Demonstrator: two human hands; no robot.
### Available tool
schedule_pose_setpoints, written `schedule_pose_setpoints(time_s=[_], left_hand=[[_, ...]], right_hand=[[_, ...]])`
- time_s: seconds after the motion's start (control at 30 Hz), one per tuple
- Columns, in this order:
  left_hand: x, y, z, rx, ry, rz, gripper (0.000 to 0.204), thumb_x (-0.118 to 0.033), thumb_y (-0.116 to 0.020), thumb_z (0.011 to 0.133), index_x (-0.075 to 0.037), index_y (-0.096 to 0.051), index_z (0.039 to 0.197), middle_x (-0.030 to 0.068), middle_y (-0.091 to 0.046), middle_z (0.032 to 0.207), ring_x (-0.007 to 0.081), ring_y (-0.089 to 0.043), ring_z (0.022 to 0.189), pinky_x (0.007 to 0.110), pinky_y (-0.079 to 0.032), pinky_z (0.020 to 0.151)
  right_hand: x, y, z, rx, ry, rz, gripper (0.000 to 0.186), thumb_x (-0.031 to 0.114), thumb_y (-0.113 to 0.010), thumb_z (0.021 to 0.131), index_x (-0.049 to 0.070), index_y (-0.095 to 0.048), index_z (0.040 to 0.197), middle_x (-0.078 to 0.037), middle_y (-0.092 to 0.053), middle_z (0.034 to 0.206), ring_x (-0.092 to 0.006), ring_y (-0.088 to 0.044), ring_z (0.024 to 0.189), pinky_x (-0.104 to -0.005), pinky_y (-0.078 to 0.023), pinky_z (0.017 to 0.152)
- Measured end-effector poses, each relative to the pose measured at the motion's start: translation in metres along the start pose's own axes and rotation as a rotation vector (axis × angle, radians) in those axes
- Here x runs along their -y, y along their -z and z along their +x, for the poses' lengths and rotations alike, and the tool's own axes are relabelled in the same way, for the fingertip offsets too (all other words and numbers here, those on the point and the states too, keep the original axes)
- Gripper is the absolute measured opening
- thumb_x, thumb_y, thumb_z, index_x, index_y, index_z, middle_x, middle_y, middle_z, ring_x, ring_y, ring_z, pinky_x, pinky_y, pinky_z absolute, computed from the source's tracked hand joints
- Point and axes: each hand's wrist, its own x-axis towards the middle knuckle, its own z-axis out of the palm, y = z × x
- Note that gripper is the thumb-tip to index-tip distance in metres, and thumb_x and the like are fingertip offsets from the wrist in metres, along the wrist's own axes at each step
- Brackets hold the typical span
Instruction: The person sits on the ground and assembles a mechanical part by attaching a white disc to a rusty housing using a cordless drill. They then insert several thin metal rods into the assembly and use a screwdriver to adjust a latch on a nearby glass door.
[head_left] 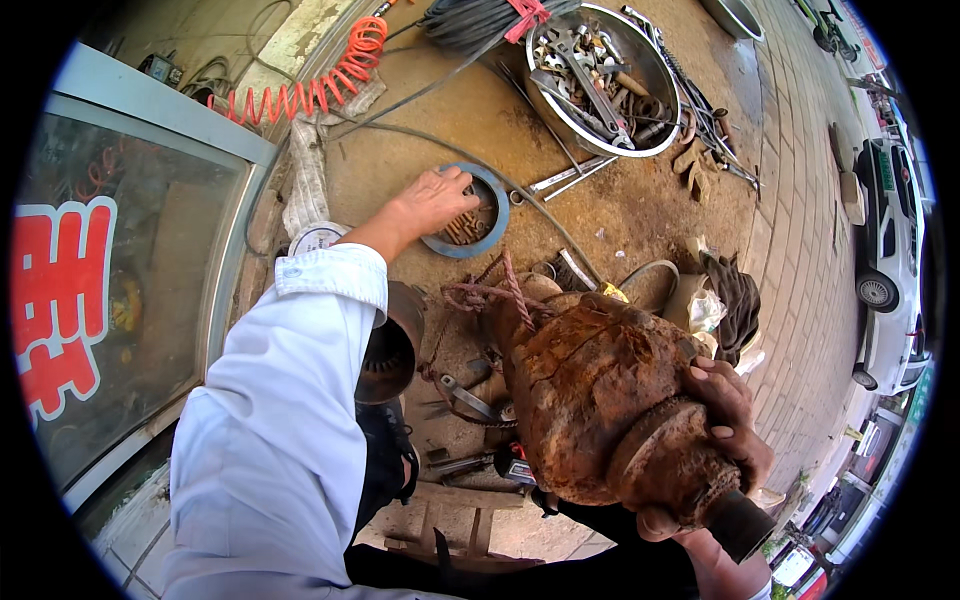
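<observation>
Down by my knees, the big rusty metal part [590,385] sits tipped up on its side, and my right hand [738,425] is wrapped round its narrow end. My left hand [440,205] reaches over the blue-rimmed bowl [492,232], fingers bent down at the bolts [463,231]; I cannot tell if they pinch one. To do this well, I think I should hold the rusty part firm, since it looks heavy and could roll. I should feel for one bolt at a time with my fingertips, and lift it out clear of the rope [516,290] that lies between bowl and part.
</observation>
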Motion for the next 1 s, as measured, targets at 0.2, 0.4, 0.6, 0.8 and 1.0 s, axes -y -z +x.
schedule_pose_setpoints(time_s=[0.2,0.4,0.6,0.8,1.0], left_hand=[[0.002,0.001,-0.001,-0.017,-0.064,0.009,0.020,-0.009,-0.063,0.084,-0.014,-0.071,0.102,0.0083,-0.055,0.110,0.0274,-0.053,0.117,0.043,-0.047,0.094],[0.001,0.000,0.003,0.050,-0.068,0.051,0.023,-0.006,-0.069,0.081,-0.017,-0.073,0.101,0.0037,-0.059,0.110,0.0237,-0.054,0.118,0.041,-0.046,0.098],[0.006,-0.004,-0.001,-0.006,-0.109,0.025,0.017,-0.013,-0.064,0.084,-0.016,-0.073,0.098,0.0046,-0.059,0.103,0.0246,-0.055,0.112,0.042,-0.045,0.095],[0.006,-0.006,-0.005,0.014,-0.148,0.056,0.013,-0.014,-0.063,0.084,-0.016,-0.075,0.089,0.0043,-0.059,0.099,0.0236,-0.056,0.108,0.042,-0.043,0.095],[0.007,-0.009,-0.002,0.030,-0.142,0.040,0.009,-0.012,-0.066,0.081,-0.014,-0.074,0.085,0.0049,-0.059,0.100,0.0239,-0.056,0.107,0.042,-0.043,0.095]], right_hand=[[-0.001,-0.003,0.002,-0.017,0.009,0.015,0.091,0.062,-0.092,0.066,0.019,-0.046,0.133,-0.023,-0.059,0.136,-0.0474,-0.048,0.134,-0.0647,-0.030,0.114],[-0.003,-0.006,0.002,-0.028,0.037,0.002,0.094,0.061,-0.093,0.064,0.019,-0.047,0.134,-0.024,-0.059,0.136,-0.0471,-0.048,0.134,-0.0647,-0.029,0.114],[-0.008,-0.015,0.002,-0.173,0.023,-0.117,0.071,0.063,-0.087,0.071,0.021,-0.045,0.108,-0.025,-0.067,0.115,-0.0472,-0.063,0.113,-0.0538,-0.047,0.099],[0.000,-0.008,0.003,-0.089,-0.020,-0.137,0.077,0.062,-0.089,0.070,0.020,-0.044,0.116,-0.026,-0.065,0.120,-0.0477,-0.060,0.117,-0.0579,-0.043,0.101],[0.002,0.000,0.008,0.008,0.005,0.023,0.094,0.061,-0.093,0.064,0.020,-0.049,0.136,-0.023,-0.060,0.135,-0.0453,-0.050,0.134,-0.0644,-0.030,0.114]])
